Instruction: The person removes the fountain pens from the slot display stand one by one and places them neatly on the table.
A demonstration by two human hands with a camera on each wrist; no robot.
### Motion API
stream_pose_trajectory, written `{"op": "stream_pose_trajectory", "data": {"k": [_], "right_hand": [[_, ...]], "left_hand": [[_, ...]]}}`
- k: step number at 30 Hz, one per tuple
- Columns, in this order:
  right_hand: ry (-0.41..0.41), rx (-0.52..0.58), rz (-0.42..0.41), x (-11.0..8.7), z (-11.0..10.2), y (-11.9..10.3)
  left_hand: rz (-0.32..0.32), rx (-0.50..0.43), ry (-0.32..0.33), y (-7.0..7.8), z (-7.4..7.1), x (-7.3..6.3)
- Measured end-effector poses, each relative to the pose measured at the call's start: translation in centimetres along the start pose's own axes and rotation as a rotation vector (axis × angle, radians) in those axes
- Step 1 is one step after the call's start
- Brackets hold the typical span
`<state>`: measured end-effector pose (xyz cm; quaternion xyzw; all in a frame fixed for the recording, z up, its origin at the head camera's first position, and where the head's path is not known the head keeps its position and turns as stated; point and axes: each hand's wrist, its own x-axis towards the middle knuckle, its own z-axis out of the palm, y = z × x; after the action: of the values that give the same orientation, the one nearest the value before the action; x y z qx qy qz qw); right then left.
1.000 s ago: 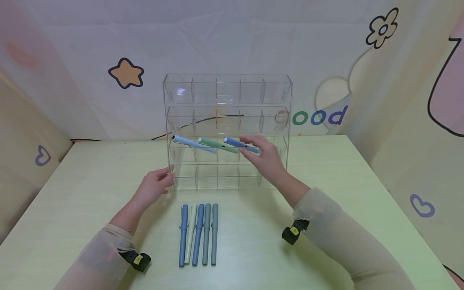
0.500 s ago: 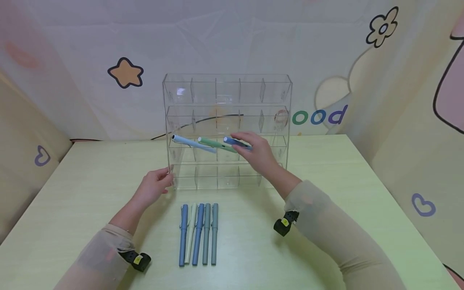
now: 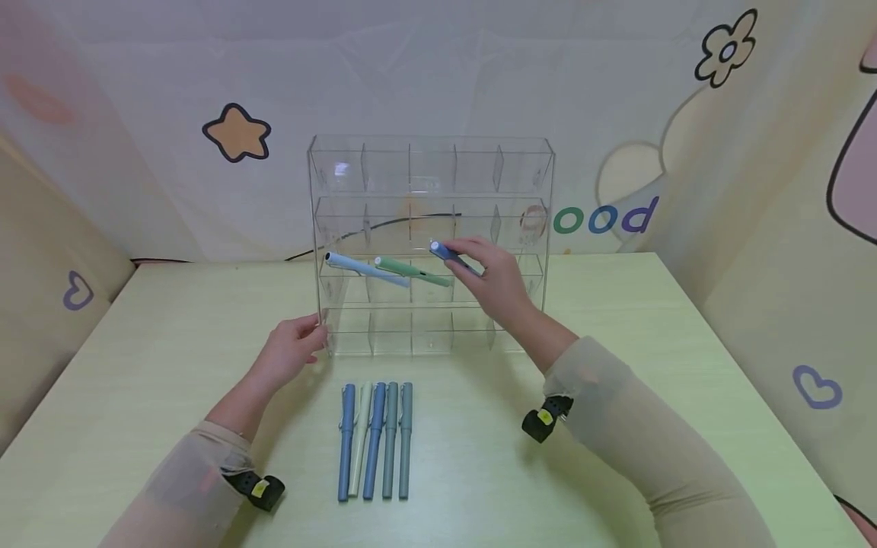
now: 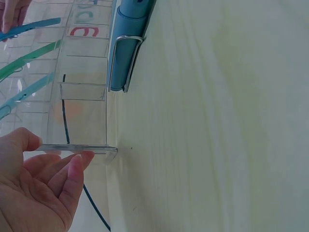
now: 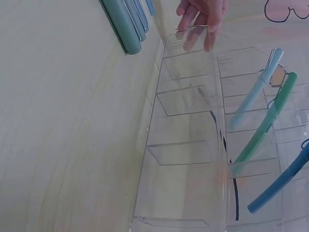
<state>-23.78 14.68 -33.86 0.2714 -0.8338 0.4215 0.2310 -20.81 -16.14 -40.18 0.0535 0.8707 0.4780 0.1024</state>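
My right hand point(image 3: 496, 281) pinches a blue pen point(image 3: 440, 250) by its capped end, above the third tier down of a clear acrylic rack point(image 3: 432, 344). The right wrist view shows the same blue pen point(image 5: 280, 183) slanting, its lower end at a compartment. My left hand point(image 3: 293, 348) holds the rack's left side edge, with the thumb on one side and fingers on the other in the left wrist view. A light blue pen point(image 3: 366, 269) and a green pen point(image 3: 412, 272) lean in compartments left of the held one.
Several capped pens lie side by side on the table point(image 3: 171, 335) in front of the rack: blue pens point(image 3: 346, 445), a pale green pen point(image 3: 360, 441) and grey-green pens point(image 3: 406, 441). A printed cloth point(image 3: 288, 68) hangs behind the rack.
My right hand slid left along the blue pen toward its cap, then raised that end slightly away from the rack. The left hand keeps its place on the rack.
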Motion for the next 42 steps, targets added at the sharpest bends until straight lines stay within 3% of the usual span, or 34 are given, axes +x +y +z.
{"op": "stream_pose_trajectory", "data": {"k": [16,25,29,42], "right_hand": [[0.091,0.04,-0.262,-0.2,-1.6,-2.6],[0.064,0.112,-0.296,-1.2,-2.6,-4.9],[0.022,0.142,-0.195,-2.4,-2.7,-5.2],[-0.143,0.345,0.353,-6.7,-1.2,-4.5]], "left_hand": [[-0.002,-0.001,-0.011,0.0,-0.1,0.0],[-0.009,-0.01,-0.007,-0.2,-0.1,0.0],[-0.009,-0.004,-0.005,-0.2,-0.2,0.0],[-0.025,0.0,-0.007,0.2,-0.1,0.1]]}}
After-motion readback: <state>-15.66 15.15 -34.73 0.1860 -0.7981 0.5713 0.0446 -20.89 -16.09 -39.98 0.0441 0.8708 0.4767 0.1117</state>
